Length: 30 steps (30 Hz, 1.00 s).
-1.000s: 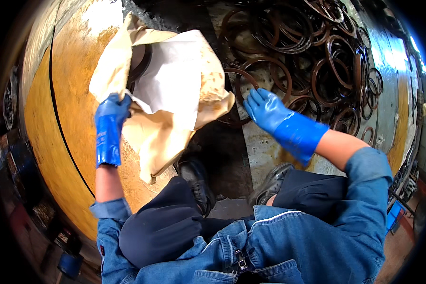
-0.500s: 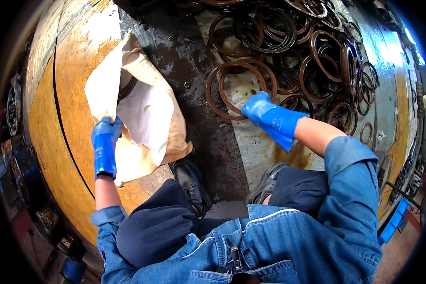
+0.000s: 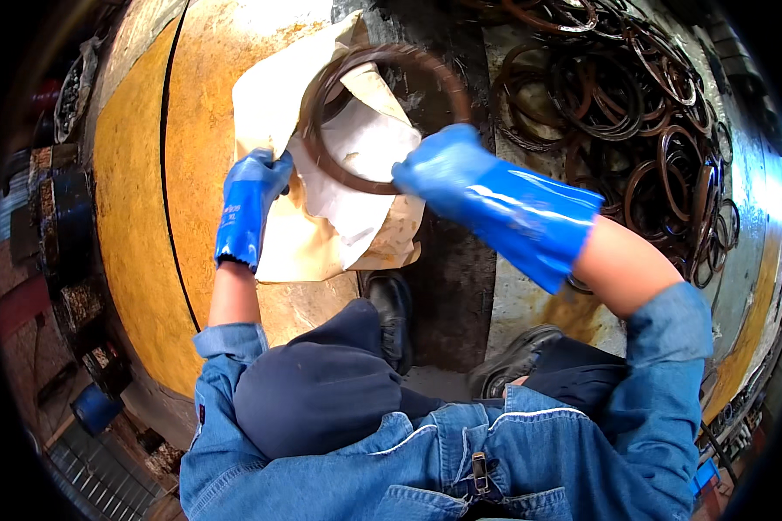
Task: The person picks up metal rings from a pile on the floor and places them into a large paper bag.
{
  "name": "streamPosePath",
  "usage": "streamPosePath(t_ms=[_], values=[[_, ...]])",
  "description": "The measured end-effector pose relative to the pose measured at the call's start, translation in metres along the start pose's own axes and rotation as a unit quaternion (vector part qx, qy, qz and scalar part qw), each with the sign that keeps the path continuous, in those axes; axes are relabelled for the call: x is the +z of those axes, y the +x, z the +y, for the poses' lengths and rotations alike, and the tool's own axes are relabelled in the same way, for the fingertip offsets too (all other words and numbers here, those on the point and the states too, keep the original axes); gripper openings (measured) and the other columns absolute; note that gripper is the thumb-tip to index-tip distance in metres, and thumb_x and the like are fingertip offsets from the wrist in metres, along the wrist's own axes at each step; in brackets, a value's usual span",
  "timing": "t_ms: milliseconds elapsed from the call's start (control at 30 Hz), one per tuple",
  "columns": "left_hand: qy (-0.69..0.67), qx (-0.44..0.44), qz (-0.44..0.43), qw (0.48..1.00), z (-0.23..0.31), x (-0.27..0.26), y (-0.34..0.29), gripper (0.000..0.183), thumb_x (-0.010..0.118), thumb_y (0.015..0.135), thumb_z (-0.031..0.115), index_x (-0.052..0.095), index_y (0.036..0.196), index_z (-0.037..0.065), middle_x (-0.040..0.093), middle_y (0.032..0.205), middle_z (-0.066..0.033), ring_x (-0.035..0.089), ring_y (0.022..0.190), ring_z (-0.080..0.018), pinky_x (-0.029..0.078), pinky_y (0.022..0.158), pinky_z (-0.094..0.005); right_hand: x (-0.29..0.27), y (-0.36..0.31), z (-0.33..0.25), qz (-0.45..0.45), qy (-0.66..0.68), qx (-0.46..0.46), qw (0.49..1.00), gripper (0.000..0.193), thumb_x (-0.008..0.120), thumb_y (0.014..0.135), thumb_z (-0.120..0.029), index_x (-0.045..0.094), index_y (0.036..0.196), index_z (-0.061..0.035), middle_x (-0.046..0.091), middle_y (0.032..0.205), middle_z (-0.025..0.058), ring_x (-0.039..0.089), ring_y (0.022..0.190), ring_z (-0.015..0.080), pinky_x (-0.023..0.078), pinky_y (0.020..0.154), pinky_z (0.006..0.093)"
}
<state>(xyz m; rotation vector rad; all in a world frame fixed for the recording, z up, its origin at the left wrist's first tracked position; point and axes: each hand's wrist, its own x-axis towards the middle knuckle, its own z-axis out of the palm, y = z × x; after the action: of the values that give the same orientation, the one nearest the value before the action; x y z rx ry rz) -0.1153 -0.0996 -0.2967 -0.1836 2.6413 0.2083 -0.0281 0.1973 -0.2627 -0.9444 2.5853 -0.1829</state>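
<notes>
Yellow floor [image 3: 135,217], ring pile [image 3: 643,113], paper bag [image 3: 321,234]

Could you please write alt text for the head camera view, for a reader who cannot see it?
Seen from above, a person's blue-gloved right hand holds a rusty brown ring over a tan paper sack, whose mouth the gloved left hand holds open. A pile of similar rings lies on the floor to the right.

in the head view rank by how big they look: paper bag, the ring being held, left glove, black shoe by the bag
1. paper bag
2. ring, held by the right hand
3. left glove
4. black shoe

Glove and shoe look nearly alike; the glove sits nearer the camera, so that order is unsure.
</notes>
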Motion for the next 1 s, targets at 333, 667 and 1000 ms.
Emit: streamPosePath(t_ms=[333, 667, 1000], values=[[-0.046, 0.071, -0.021, 0.996, -0.004, -0.024, 0.006, 0.039, 0.067, 0.094, 0.039, 0.073, 0.089, 0.001, 0.072, 0.067, -0.0108, 0.068, 0.057, -0.0169, 0.054, 0.059, -0.031, 0.095, 0.098, -0.026, 0.052, -0.079, -0.192, 0.977, 0.008, 0.069, 0.081, -0.019, 0.076, 0.079, -0.0146, 0.072, 0.09, 0.0058, 0.066, 0.094, 0.0217, 0.052, 0.079, 0.0324], [-0.194, -0.001, 0.066, 0.979, -0.006, -0.014, 0.005, 0.037, 0.074, 0.093, 0.031, 0.059, 0.077, 0.001, 0.064, 0.06, -0.0101, 0.061, 0.048, -0.0144, 0.048, 0.047, -0.0287, 0.125, 0.171, -0.012, 0.287, -0.142, -0.107, 0.941, 0.019, 0.064, 0.083, -0.015, 0.075, 0.096, -0.0056, 0.067, 0.109, 0.0128, 0.06, 0.107, 0.0281, 0.049, 0.094, 0.0354], [-0.263, 0.022, -0.023, 0.964, -0.004, 0.006, 0.02, 0.032, 0.072, 0.094, 0.028, 0.059, 0.079, 0.002, 0.063, 0.06, -0.0078, 0.06, 0.048, -0.0146, 0.047, 0.047, -0.0289, 0.073, -0.11, 0.164, 0.083, 0.012, 0.502, 0.861, 0.088, 0.085, 0.074, -0.043, 0.046, 0.14, 0.0007, 0.057, 0.139, 0.0208, 0.049, 0.135, 0.0348, 0.039, 0.109, 0.0483]])
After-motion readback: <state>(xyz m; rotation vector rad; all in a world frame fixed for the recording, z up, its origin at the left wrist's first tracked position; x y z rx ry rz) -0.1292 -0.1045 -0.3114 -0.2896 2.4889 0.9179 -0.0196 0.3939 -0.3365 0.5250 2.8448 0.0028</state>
